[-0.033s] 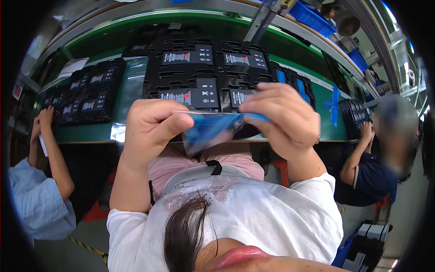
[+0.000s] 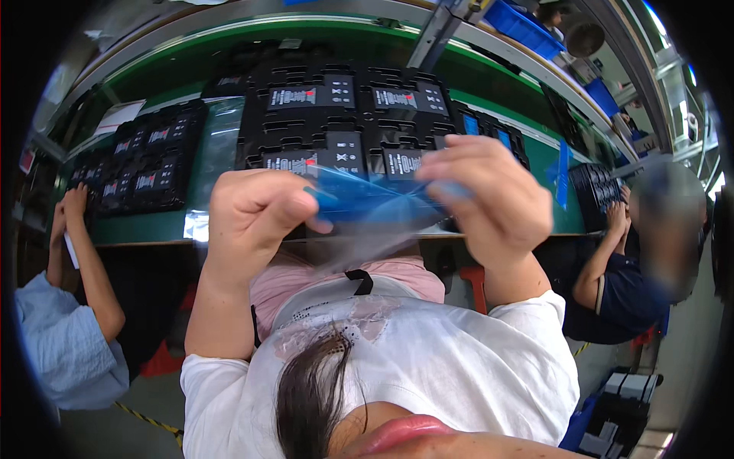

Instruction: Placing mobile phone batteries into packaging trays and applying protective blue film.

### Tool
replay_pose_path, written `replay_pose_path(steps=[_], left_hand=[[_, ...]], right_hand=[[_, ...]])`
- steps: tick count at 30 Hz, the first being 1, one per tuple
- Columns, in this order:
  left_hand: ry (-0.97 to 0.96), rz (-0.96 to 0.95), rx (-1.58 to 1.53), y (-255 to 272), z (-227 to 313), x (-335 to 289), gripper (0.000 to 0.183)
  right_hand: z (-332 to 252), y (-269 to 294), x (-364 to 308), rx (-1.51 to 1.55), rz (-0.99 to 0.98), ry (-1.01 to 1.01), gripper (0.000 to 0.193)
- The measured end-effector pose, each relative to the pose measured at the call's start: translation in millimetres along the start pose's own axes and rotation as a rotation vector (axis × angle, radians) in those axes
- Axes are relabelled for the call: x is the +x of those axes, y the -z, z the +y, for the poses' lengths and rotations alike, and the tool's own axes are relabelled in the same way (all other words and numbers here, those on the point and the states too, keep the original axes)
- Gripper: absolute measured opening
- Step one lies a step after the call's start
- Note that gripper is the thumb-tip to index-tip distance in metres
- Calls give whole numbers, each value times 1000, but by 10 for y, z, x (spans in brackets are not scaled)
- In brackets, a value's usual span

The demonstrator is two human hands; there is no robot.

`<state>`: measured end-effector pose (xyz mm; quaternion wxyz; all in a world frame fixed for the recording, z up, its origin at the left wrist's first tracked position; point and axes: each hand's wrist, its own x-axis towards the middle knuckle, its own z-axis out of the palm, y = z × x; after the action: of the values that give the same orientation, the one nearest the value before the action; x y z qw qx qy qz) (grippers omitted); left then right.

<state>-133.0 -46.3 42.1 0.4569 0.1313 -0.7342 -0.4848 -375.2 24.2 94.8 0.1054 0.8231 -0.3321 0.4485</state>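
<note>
A thin blue film with a clear, see-through part is stretched between my hands above the table's near edge, blurred by motion. My left hand pinches its left end between thumb and bent forefinger. At its other end, the fingers of my right hand are closed on the film, with the fingertips smeared. Just beyond my hands lies a black tray with flat black battery packs set in its pockets. My fingers and the film cover part of the tray's near row.
More trays of black packs stand at the left, and a tray with blue-covered pieces at the right. Blue tape sticks to the green tabletop. Co-workers' hands are at both sides. A metal post rises behind.
The blue film is spread wider and now shows between both hands, with its clear part swung lower. My right hand has moved slightly right; the left has barely shifted.
</note>
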Motion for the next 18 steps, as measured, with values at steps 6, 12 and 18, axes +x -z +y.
replay_pose_path(steps=[6,12,18], left_hand=[[-146,291,166,-64,-60,-59,63],[-98,112,261,-6,-54,-52,48],[-58,153,244,40,-71,-65,38]], right_hand=[[109,89,-66,310,558,-788,12],[342,191,-156,247,5,-1204,24],[507,239,-228,225,-285,-1275,22]])
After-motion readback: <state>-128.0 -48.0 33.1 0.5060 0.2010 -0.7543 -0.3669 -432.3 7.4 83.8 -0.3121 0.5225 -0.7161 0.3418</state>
